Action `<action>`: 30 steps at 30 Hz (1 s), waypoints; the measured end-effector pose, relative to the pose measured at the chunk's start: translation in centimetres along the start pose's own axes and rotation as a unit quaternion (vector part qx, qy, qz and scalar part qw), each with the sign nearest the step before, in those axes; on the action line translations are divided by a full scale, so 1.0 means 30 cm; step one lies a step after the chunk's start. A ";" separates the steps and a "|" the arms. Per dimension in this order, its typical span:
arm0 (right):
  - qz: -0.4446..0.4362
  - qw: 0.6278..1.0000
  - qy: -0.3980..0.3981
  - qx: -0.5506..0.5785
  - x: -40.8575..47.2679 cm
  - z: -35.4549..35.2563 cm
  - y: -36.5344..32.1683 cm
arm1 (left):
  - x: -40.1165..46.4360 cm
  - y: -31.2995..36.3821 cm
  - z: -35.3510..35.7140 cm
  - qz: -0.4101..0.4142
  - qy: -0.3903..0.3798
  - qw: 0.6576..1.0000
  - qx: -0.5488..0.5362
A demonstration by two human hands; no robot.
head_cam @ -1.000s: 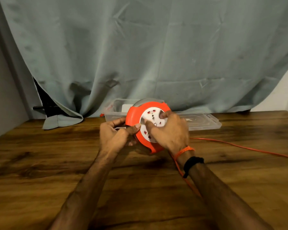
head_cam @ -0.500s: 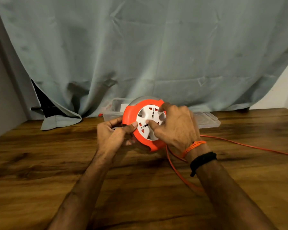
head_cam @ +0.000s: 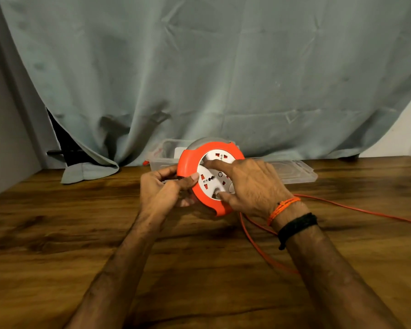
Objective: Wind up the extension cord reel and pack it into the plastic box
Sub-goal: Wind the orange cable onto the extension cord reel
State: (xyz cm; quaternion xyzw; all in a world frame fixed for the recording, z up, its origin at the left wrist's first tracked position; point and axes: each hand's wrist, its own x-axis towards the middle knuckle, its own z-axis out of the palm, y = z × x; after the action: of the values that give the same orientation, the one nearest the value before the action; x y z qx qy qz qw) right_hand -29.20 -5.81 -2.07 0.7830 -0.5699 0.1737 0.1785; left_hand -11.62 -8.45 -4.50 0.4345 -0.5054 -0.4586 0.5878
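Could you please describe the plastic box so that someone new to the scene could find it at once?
Follow the wooden table to its far edge, below the grey curtain. Directly behind the orange reel stands the plastic box; it is clear and open-topped, unlike the flat lid lying beside it.

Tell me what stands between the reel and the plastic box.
Nothing visible. The reel is held just in front of the open box. Orange cord not yet wound trails right across the table.
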 end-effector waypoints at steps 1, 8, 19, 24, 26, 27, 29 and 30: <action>-0.004 1.000 0.005 -0.001 0.001 0.005 0.002 | 0.000 0.000 0.000 0.002 -0.002 1.000 -0.001; 0.036 0.995 0.091 0.023 -0.002 0.042 -0.020 | -0.003 0.002 0.008 0.024 0.002 1.000 0.005; 0.359 0.825 0.143 0.411 0.045 0.129 -0.068 | 0.003 -0.032 0.033 0.047 0.020 0.998 0.021; 0.314 0.841 0.092 0.431 0.039 0.100 -0.062 | 0.012 -0.031 0.020 0.041 0.039 0.998 0.019; 0.286 0.859 0.079 0.417 0.040 0.093 -0.062 | 0.013 -0.024 0.012 0.038 0.048 0.998 0.008; 0.273 0.873 0.075 0.396 0.040 0.089 -0.058 | 0.010 -0.021 0.013 0.037 0.049 0.998 0.005; 0.244 0.912 0.079 0.320 0.037 0.073 -0.033 | 0.004 -0.012 0.018 0.038 0.047 0.998 0.007; 0.221 0.931 0.094 0.274 0.032 0.059 -0.016 | 0.002 -0.009 0.018 0.041 0.047 0.998 0.006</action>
State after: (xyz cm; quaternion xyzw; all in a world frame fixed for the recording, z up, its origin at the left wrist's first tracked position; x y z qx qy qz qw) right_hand -28.34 -7.31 -3.19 0.6360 -0.6395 0.4305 -0.0329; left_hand -12.19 -8.58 -4.69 0.4383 -0.4973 -0.4102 0.6264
